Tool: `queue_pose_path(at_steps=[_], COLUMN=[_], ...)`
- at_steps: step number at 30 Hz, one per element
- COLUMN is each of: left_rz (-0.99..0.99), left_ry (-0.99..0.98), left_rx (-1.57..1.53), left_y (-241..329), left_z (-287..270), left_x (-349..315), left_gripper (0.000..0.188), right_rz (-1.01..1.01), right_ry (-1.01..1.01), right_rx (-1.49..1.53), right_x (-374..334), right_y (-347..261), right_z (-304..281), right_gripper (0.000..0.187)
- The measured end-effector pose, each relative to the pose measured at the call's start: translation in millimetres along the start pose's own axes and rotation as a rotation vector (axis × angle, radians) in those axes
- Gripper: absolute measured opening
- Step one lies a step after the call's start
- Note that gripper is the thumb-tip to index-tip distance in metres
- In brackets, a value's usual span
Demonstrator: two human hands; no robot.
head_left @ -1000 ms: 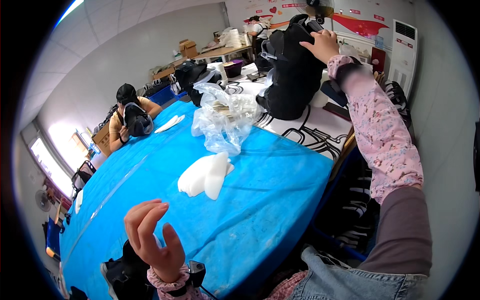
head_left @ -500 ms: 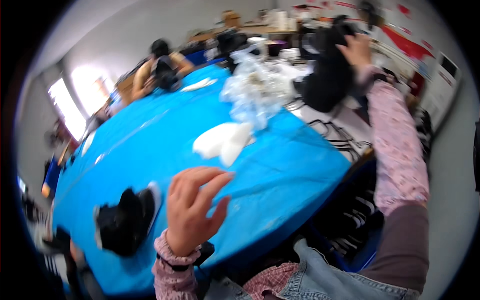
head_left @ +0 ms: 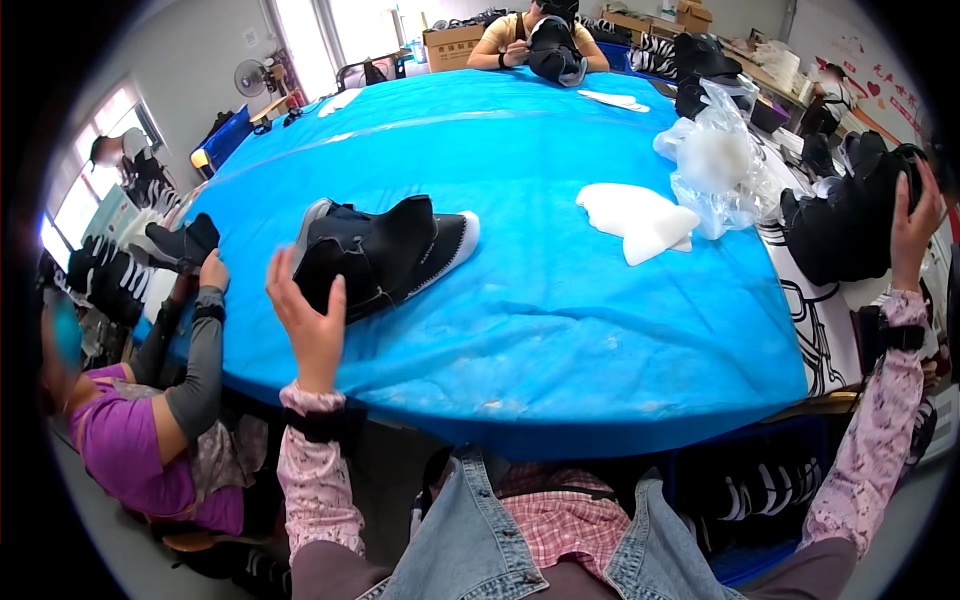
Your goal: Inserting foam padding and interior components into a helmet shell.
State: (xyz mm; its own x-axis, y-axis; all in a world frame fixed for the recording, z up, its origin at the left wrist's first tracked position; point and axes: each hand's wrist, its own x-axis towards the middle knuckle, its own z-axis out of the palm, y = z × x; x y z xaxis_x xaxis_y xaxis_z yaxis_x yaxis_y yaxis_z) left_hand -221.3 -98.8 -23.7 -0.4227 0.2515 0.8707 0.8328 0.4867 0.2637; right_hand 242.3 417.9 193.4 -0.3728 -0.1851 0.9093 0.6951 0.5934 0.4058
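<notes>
A black shoe (head_left: 405,250) with a white sole edge lies on its side on the blue-covered table (head_left: 520,330), left of centre. My left hand (head_left: 310,325) is at its ankle opening, thumb and fingers spread; the hand overlaps the shoe, and whether it touches cannot be made out. At the far right, several black shoes (head_left: 835,225) are heaped on a white surface. My right hand (head_left: 915,225) grips the edge of a black shoe in this heap between thumb and fingers; the fingertips are partly lost against the dark material.
White flat pieces (head_left: 640,220) lie right of centre, beside a clear plastic bag (head_left: 720,165). At left a co-worker in purple (head_left: 125,425) handles a dark shoe; another person (head_left: 490,45) sits across the table. A blue crate (head_left: 740,570) with striped shoes stands below the right edge.
The view has swung left. My left hand has come from beside the table's shoe to its opening. My right arm still reaches out to the black shoes at the right.
</notes>
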Motion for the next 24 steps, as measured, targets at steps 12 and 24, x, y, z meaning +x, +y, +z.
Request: queue_pose_path(at_steps=[12,24], left_rz=[-0.589,-0.366], left_ry=[-0.094,-0.490], left_rx=[-0.609,-0.442], left_y=[-71,6], left_z=[29,65], left_x=[-22,-20], left_gripper=[0.089,0.091], right_rz=[0.154,0.075], right_ry=[-0.594,-0.353], right_rx=[2.617,2.419], right_x=[43,69], right_y=[-331,-327], right_z=[-191,-174], right_gripper=[0.022,0.017])
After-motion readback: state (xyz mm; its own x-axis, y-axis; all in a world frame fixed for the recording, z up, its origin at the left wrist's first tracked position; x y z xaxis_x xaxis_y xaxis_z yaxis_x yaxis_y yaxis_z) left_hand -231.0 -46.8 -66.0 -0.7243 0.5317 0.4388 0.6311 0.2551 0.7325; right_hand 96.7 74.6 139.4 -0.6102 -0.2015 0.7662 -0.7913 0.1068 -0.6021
